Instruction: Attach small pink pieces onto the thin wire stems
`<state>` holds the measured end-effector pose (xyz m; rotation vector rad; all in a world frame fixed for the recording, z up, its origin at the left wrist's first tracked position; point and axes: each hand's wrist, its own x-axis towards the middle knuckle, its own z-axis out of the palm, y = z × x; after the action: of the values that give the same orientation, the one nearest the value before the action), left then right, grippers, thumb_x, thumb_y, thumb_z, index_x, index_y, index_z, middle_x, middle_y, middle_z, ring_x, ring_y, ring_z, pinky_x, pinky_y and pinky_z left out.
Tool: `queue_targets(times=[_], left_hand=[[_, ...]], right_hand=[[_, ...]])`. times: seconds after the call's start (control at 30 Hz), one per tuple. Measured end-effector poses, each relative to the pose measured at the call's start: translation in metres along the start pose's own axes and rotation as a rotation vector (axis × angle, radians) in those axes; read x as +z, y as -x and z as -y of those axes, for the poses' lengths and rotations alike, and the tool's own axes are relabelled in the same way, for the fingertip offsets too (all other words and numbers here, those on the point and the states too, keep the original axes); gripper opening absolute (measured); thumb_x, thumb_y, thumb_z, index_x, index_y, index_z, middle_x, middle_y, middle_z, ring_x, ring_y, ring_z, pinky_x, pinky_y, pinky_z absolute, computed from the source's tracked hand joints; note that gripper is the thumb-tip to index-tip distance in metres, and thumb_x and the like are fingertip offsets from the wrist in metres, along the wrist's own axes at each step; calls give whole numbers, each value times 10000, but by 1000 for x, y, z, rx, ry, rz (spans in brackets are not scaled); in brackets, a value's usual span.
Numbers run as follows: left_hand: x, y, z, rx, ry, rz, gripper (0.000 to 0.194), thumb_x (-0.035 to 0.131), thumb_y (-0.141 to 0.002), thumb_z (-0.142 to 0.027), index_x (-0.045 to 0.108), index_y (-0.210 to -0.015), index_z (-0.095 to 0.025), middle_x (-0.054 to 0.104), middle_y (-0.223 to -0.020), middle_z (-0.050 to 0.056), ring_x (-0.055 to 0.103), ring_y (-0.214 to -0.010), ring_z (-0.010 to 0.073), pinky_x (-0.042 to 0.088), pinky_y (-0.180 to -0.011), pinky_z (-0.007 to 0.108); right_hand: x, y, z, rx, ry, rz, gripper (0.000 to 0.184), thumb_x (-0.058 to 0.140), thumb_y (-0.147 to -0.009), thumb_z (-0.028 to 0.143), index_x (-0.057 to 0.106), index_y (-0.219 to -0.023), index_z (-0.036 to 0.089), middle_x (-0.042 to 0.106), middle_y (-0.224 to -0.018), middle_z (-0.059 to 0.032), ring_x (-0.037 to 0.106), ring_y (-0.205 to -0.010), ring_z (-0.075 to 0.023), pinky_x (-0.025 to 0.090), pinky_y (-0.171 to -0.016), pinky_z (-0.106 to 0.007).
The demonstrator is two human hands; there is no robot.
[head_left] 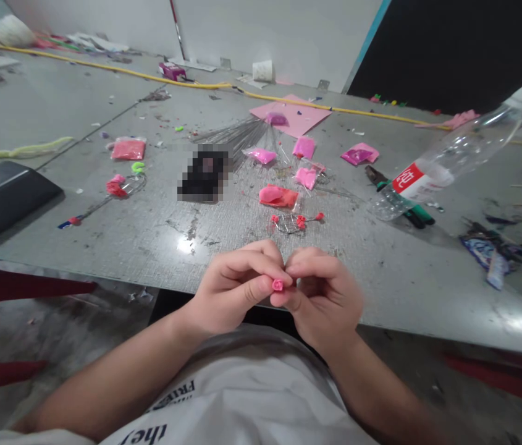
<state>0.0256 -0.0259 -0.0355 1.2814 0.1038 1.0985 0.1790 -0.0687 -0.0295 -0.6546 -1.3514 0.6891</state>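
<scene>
My left hand (235, 281) and my right hand (323, 290) meet at the near edge of the grey table (159, 235). Between their fingertips sits a tiny pink rose-shaped bead (278, 285), pinched by both hands. Just beyond my hands lies a small cluster of red beads on thin wires (295, 221). A flat pink bag of pieces (278, 196) lies behind that cluster.
Small pink packets (306, 177), a bundle of thin wires (237, 133) and a pink sheet (295, 115) lie mid-table. An empty plastic bottle (450, 154) leans over green-handled pliers (399, 198) at right. A dark tray (1, 194) sits left, beside a red bag (128, 149).
</scene>
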Motion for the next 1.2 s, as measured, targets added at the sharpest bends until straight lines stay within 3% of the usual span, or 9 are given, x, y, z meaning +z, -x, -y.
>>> queue_targets(times=[0.1, 0.27, 0.47, 0.7, 1.03, 1.2], left_hand=[[1, -2, -3, 2, -56, 25, 186, 669, -980, -178, 811, -1084, -240, 605, -900, 56, 596, -810, 136, 540, -717, 265], [5, -9, -11, -42, -85, 126, 135, 714, -951, -198, 822, -1027, -223, 614, -860, 50, 624, -760, 127, 546, -706, 250], [7, -13, -13, -171, -25, 226, 93, 743, -932, -225, 827, -974, -225, 625, -835, 53, 627, -764, 137, 538, -696, 255], [6, -15, -14, -190, -116, 268, 116, 717, -943, -165, 814, -991, -204, 636, -866, 57, 632, -788, 129, 539, -742, 257], [9, -16, -13, -223, -240, 202, 124, 692, -957, -161, 803, -1011, -164, 638, -866, 56, 616, -762, 113, 519, -713, 237], [16, -21, -18, -366, -343, 25, 233, 662, -992, -325, 734, -876, -136, 629, -806, 43, 586, -719, 123, 482, -656, 242]], right_hand=[[-5, 1, 4, -111, 116, 17, 336, 813, -883, 181, 710, -1191, 267, 679, -926, -2, 629, -791, -144, 530, -682, -310], [-12, 7, 11, -120, 140, 80, 412, 774, -917, 191, 709, -1307, 308, 661, -933, -15, 626, -726, -134, 561, -610, -296], [-22, 12, 23, -184, 169, 130, 437, 741, -935, 157, 708, -1345, 303, 635, -882, -17, 617, -696, -134, 573, -573, -292], [-29, 16, 24, -151, 184, 110, 426, 752, -921, 136, 729, -1316, 294, 644, -883, -17, 626, -694, -128, 571, -575, -283], [-34, 20, 15, -50, 136, 20, 369, 798, -870, 121, 777, -1177, 324, 643, -851, 8, 583, -661, -117, 500, -563, -277], [-34, 16, 7, 113, 24, -124, 157, 776, -909, 189, 780, -1030, 288, 662, -852, 8, 611, -735, -128, 500, -627, -278]])
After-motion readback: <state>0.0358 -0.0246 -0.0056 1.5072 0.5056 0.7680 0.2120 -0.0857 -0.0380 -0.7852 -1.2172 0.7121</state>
